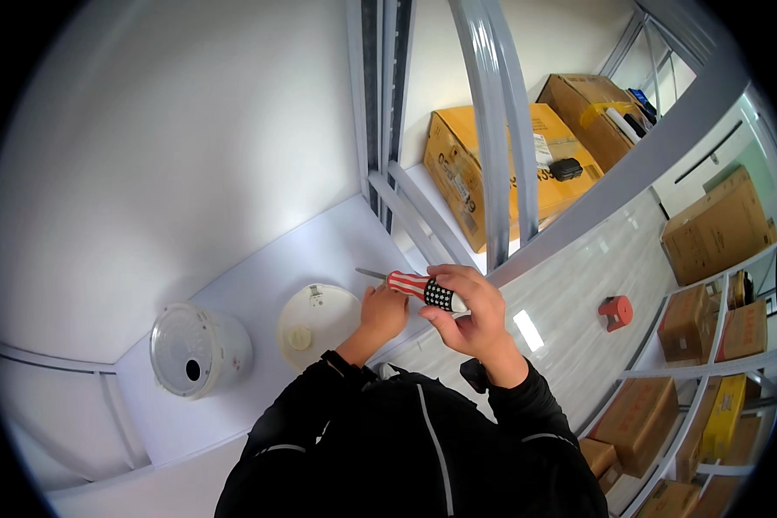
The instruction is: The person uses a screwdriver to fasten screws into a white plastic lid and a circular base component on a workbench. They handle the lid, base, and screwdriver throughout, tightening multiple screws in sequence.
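A screwdriver (408,283) with a red-and-white striped handle and a dark, white-starred grip is in my right hand (477,318). The thumb and fingers close round the butt end, and the thin metal shaft points left. Just below the handle is my left hand (383,314), its fingers curled and partly hidden by the screwdriver; what they hold, if anything, cannot be made out. Left of that hand, a white round lid (326,312) lies on the white shelf (335,231). A pale round cap (300,337) sits on the lid.
Further left stands a white bucket (230,347) with a dark round hole in its top. Grey metal posts (495,129) rise beyond my hands, before a yellow-brown carton (457,186). A red stool (615,312) stands on the floor at right, near racks of cardboard boxes (637,425).
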`<state>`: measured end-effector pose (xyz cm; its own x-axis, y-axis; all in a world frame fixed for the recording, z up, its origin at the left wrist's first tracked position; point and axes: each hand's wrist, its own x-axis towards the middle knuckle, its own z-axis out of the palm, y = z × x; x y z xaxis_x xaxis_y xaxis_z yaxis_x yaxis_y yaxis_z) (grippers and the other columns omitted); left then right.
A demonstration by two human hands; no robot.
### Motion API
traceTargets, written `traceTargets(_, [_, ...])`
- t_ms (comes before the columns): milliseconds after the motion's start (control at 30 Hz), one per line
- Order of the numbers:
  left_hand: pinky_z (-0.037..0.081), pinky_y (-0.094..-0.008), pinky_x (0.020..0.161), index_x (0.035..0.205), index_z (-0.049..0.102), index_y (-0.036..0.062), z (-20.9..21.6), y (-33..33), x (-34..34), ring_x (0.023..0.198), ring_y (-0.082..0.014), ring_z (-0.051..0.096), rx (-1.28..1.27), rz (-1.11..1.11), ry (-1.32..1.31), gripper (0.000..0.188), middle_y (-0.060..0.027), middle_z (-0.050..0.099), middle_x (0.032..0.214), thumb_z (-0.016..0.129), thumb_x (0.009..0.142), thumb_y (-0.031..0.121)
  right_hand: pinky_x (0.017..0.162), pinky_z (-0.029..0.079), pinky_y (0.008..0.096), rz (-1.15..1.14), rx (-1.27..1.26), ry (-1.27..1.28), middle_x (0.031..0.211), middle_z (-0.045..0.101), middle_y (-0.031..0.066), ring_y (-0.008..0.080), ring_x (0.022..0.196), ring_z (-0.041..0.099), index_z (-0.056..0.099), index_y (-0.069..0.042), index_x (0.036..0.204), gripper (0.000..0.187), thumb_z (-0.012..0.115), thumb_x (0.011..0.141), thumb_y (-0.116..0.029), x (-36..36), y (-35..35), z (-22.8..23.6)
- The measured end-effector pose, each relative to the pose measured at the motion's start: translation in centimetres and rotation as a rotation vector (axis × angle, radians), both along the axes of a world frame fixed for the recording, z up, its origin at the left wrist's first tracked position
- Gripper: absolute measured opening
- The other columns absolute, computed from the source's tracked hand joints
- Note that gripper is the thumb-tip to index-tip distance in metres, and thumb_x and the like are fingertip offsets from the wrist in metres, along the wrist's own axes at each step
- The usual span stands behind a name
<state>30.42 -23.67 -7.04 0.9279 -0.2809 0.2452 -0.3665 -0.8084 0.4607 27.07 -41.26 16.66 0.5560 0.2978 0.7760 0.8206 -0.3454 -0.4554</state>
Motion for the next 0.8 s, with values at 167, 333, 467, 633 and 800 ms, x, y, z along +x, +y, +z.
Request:
traceTargets(167, [0.058, -0.0474, 0.073, 0.101, 0.074, 0.0057, 8.2, 2.5, -1.3, 0.078, -0.0337, 0.076, -0.239, 0.132, 0.2, 0.013, -0.0153, 0.078, 0.092, 0.071, 0.094, 0.016, 0.084, 0.061, 0.0383, 0.015, 0.076, -0.005, 0.113, 0.076, 0.0249, 0.0359, 0.098, 0.076, 0.062, 0.0, 0.122, 0.048, 0.09, 0.088, -0.018, 1.0, 1.2, -0.2])
traceTargets(333, [0.059, -0.0359, 0.068, 0.107, 0.072, 0.002, 10.2, 6.7, -2.2, 0.075, -0.0265, 0.077, -0.687, 0.325, 0.011, 0.017, -0.0146, 0.079, 0.09, 0.078, 0.095, 0.012, 0.082, 0.061, 0.0386, 0.06, 0.154, 0.026, 0.113, 0.075, 0.0215, 0.0367, 0.096, 0.076, 0.066, -0.001, 0.117, 0.041, 0.089, 0.086, -0.015, 2.1, 4.4, 0.1])
traceTargets(467, [0.06, -0.0349, 0.073, 0.113, 0.07, -0.0002, 12.1, 9.3, -3.1, 0.08, -0.0229, 0.078, -0.768, 0.515, -0.098, 0.024, -0.012, 0.081, 0.094, 0.081, 0.095, 0.012, 0.081, 0.06, 0.0387, 0.102, 0.169, 0.071, 0.11, 0.075, 0.0206, 0.0373, 0.093, 0.075, 0.066, -0.001, 0.117, 0.037, 0.087, 0.088, -0.013, 2.7, 6.7, 0.3])
traceTargets(633, [0.06, -0.0373, 0.081, 0.114, 0.071, 0.0019, 13.1, 11.6, -4.8, 0.089, -0.0237, 0.077, -0.602, 0.601, -0.199, 0.026, -0.0109, 0.08, 0.097, 0.082, 0.092, 0.011, 0.081, 0.058, 0.0348, 0.124, 0.109, 0.209, 0.105, 0.075, 0.0168, 0.029, 0.091, 0.075, 0.066, -0.001, 0.118, 0.031, 0.082, 0.095, -0.015, 3.3, 8.2, -0.3])
traceTargets(800, [0.06, -0.0391, 0.082, 0.11, 0.074, 0.0034, 12.3, 12.7, -6.0, 0.09, -0.027, 0.076, -0.52, 0.628, -0.261, 0.024, -0.0099, 0.078, 0.098, 0.084, 0.089, 0.011, 0.08, 0.058, 0.0326, 0.173, 0.082, 0.251, 0.102, 0.076, 0.0138, 0.0228, 0.09, 0.075, 0.067, -0.001, 0.118, 0.03, 0.081, 0.097, -0.016, 3.5, 9.4, -0.3])
